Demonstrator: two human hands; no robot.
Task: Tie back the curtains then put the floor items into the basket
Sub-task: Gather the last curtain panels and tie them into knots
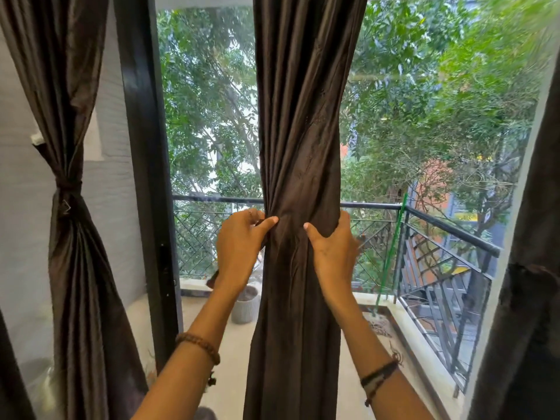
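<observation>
- Head view: left curtain (71, 189) is already tied at its waist.
- Centre curtain (298, 177), in front of the window, is gathered but not tied.
- Left hand (239, 247) and right hand (331, 253) grip its bunched waist from either side.
- A dark strip, probably the tie-back, hangs below the left hand.
- Basket and floor items: not visible; that stage is judged not yet started.

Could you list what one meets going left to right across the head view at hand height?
Tied curtain → dark door frame → left hand → middle curtain → right hand → balcony railing → right curtain.
</observation>
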